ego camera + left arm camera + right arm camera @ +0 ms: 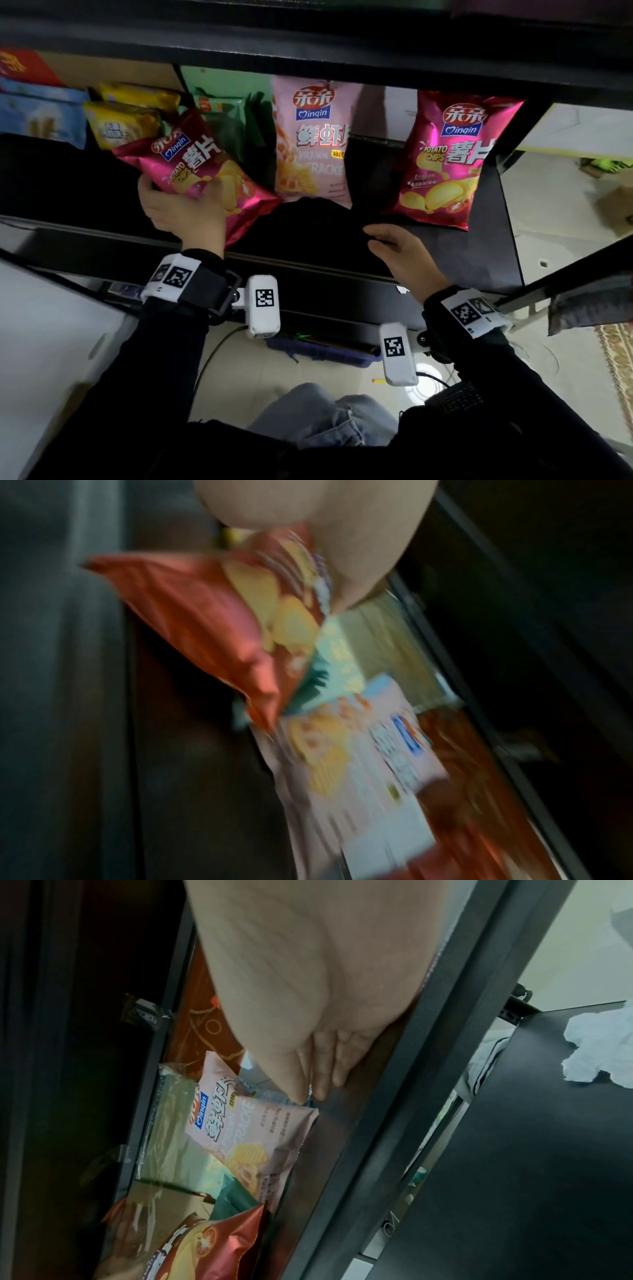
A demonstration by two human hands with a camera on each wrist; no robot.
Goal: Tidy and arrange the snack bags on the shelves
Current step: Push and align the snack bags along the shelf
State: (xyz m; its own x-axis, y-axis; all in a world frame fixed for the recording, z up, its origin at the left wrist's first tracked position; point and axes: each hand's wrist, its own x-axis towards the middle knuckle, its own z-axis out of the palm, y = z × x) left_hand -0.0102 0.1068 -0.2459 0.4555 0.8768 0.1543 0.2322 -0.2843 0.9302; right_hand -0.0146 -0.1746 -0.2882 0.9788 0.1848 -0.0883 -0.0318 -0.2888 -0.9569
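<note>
Your left hand [185,209] has a grip on the lower part of a crinkly magenta foil potato chip bag [195,168], tilted and not yet stood on the black shelf board [445,253]. Right of that grip a pale pink prawn cracker bag [313,144] stands upright, and farther right a second magenta chip bag [445,161]. Yellow bags [126,120] behind look jumbled, so sorting remains. Your right hand [400,255] hovers released, fingers relaxed, palm down over the shelf front.
</note>
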